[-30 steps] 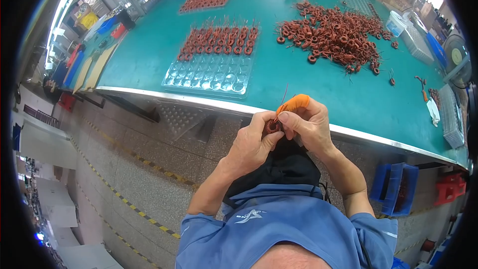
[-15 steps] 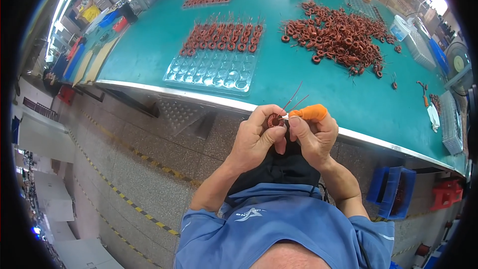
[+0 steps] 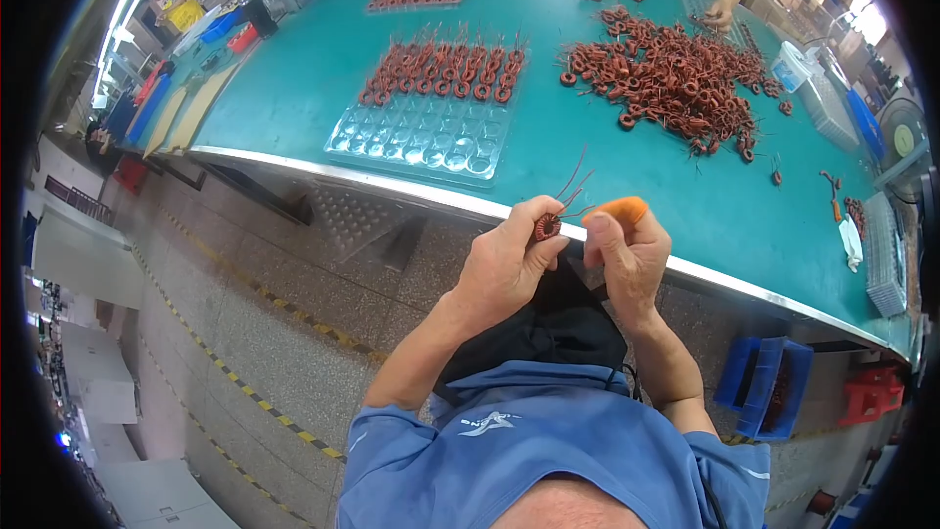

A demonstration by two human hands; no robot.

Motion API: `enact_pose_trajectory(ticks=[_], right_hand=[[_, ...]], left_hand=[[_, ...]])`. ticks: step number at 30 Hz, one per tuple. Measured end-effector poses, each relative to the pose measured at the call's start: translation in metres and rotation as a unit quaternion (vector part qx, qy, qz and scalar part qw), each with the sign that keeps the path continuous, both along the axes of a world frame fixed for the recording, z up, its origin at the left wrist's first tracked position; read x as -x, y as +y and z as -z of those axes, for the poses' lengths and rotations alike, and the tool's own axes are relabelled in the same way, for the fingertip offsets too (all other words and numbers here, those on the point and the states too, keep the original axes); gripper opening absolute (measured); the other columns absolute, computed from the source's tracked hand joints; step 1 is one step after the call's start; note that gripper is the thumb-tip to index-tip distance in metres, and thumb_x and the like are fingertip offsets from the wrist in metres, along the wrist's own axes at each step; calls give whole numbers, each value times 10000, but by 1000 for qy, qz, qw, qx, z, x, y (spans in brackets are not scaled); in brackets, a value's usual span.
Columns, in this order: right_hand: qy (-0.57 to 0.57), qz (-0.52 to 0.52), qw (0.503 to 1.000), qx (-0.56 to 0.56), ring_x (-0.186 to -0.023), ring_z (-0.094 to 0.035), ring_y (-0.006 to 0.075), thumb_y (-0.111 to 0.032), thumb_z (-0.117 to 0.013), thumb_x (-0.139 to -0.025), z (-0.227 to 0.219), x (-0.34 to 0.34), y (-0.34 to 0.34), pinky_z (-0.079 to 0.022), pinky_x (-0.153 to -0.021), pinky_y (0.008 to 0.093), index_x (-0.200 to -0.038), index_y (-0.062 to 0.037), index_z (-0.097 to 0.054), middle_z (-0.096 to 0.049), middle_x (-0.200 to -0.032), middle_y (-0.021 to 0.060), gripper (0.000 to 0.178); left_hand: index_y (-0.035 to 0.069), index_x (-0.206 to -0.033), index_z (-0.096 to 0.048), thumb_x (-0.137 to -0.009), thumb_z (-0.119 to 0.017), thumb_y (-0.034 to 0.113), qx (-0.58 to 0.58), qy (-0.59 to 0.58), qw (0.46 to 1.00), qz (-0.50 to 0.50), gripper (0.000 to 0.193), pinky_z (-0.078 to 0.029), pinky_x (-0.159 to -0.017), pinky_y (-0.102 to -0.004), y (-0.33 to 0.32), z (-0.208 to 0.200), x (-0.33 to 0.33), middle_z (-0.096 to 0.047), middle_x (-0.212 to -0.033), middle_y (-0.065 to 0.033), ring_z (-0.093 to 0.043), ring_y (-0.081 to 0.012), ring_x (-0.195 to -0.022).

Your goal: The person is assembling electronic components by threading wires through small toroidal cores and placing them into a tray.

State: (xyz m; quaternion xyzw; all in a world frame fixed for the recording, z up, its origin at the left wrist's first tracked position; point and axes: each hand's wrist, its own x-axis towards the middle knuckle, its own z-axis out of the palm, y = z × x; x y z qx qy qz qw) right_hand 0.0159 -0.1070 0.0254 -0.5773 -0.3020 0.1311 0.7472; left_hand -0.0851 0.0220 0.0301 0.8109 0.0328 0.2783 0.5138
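Before the clear plastic tray (image 3: 401, 132), only far rows filled, a red wire-wound ring (image 3: 547, 227) is pinched by left hand (image 3: 501, 257), grip of right hand (image 3: 632, 253) unclear.

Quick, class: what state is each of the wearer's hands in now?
Left hand: closed, holding a wire-wound ring.
Right hand: curled, wearing an orange finger covering; whether it grips anything cannot be told.

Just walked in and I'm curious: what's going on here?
The left hand pinches a reddish ring coil with wire ends sticking out. The right hand, with an orange cover on one finger, is close beside it; whether it touches a wire is unclear. On the green table, a clear tray is partly filled with similar coils; a loose pile lies to its right.
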Motion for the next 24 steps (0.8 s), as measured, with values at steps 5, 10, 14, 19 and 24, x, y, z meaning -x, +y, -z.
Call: enact_pose_trajectory(ticks=[5,10,14,19,24], right_hand=[[-2,-28,996,80,-524,-513,39,-199,-645,-929,-5,0,4,-385,-454,186,-854,32,-620,-578,-624,7,244],[22,-53,994,88,-506,-515,47,-236,-604,-947,-8,-12,9,-389,-445,196,-835,26,-624,-576,-610,9,286],[55,-48,993,95,-453,-449,49,-202,-561,-959,-7,-16,15,-323,-413,209,-802,2,-612,-524,-559,-13,262],[-239,132,948,166,-442,-501,97,-86,-632,-871,0,-13,21,-339,-413,267,-714,14,-613,-538,-524,63,187],[-425,242,872,34,-427,-526,260,-38,-695,-773,1,-4,30,-421,-416,333,-646,4,-573,-547,-548,116,181]], left_hand=[[-24,-1183,-493,-873,-603,46,-281,-87,955,-29,336,-525,-613,-320,9,9,-12,-605,-887,-138,-647,-250,-735],[-81,-1162,-489,-803,-579,63,-493,-74,865,-53,397,-527,-641,-306,20,5,-17,-564,-820,-114,-621,-227,-709],[-90,-1148,-489,-799,-584,62,-532,-47,844,-47,393,-529,-637,-302,18,0,-18,-580,-824,-121,-631,-217,-719],[-50,-1102,-508,-882,-561,70,-472,9,878,-81,256,-525,-571,-308,15,12,-22,-594,-817,-118,-646,-218,-666],[-17,-1105,-523,-880,-608,17,-294,-118,943,-107,243,-522,-544,-318,5,13,-30,-617,-823,-124,-654,-207,-621]])
